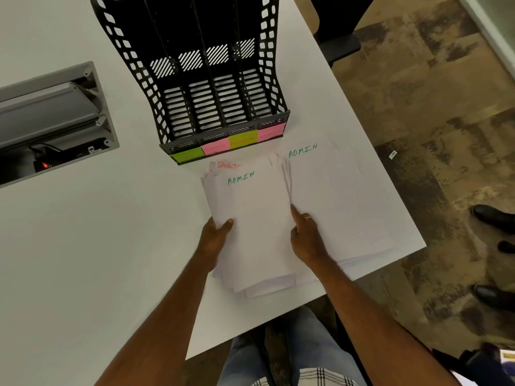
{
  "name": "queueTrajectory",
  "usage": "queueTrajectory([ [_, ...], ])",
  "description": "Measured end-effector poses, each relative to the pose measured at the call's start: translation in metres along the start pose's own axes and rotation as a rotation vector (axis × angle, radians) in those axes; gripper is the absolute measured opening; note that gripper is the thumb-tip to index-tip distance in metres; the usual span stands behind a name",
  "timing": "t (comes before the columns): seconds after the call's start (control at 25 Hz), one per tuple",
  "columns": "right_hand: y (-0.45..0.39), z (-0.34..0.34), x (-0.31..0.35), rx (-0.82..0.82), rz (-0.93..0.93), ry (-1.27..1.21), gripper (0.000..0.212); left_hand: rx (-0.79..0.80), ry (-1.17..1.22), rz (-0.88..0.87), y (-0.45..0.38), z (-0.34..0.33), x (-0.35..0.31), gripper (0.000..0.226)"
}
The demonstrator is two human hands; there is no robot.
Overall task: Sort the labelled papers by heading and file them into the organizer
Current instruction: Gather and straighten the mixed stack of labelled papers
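stack: loose pile of white handwritten-heading papers [250, 227] lies near-centre on the white table [83, 246], just near of the organizer; top sheet reads ADMIN in green, a red SPORTS heading peeks out at its far edge
sorted pile: single white sheet headed ADMIN in green [334, 196] lies flat to the right of the stack, touching or slightly under its right edge
organizer: black perforated plastic four-slot file rack [206, 87] stands far of the stack, all slots look empty; green, pink, yellow and pink sticky labels on its near lip, writing too blurred to read
left hand: left hand [214, 238] grips the stack's left edge, thumb on top, fingers hidden under the paper
right hand: right hand [306, 238] at the stack's right edge, index finger stretched along the edge, other fingers curled, not clearly holding a sheet
step, judged: move top ADMIN sheet right onto the ADMIN sheet
how to do well: pin the stack with left thumb, peel only one sheet at the right edge, check heading below before sliding, square the edges
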State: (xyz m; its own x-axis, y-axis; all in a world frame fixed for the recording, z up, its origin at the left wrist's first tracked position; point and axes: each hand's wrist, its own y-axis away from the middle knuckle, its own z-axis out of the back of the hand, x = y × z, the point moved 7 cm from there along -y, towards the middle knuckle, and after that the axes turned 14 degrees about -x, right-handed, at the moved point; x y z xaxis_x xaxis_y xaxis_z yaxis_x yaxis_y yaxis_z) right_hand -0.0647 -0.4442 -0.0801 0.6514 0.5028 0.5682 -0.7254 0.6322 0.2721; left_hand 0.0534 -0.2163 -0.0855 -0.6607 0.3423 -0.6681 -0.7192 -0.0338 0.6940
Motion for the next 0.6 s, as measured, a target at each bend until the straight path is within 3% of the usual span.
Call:
queueTrajectory([
  [0.08, -0.009, 0.014, -0.003, -0.067, 0.005, -0.005, 0.053, -0.025, 0.001, -0.018, -0.002, 0.003, 0.002, 0.036],
  [0.16, -0.027, 0.050, -0.020, -0.267, -0.079, 0.008, 0.052, -0.046, -0.005, -0.006, -0.003, 0.007, 0.005, 0.036],
  [0.28, -0.055, 0.112, -0.072, -0.480, -0.338, 0.085, 0.074, -0.062, -0.006, 0.012, -0.005, 0.006, 0.008, 0.041],
  [0.4, -0.069, 0.130, -0.103, -0.383, -0.475, 0.238, 0.101, -0.085, -0.001, 0.032, -0.003, 0.005, 0.007, 0.042],
  [0.6, -0.075, 0.107, -0.097, -0.087, -0.506, 0.104, 0.107, -0.074, -0.001, 0.026, -0.003, 0.003, 0.004, 0.041],
])
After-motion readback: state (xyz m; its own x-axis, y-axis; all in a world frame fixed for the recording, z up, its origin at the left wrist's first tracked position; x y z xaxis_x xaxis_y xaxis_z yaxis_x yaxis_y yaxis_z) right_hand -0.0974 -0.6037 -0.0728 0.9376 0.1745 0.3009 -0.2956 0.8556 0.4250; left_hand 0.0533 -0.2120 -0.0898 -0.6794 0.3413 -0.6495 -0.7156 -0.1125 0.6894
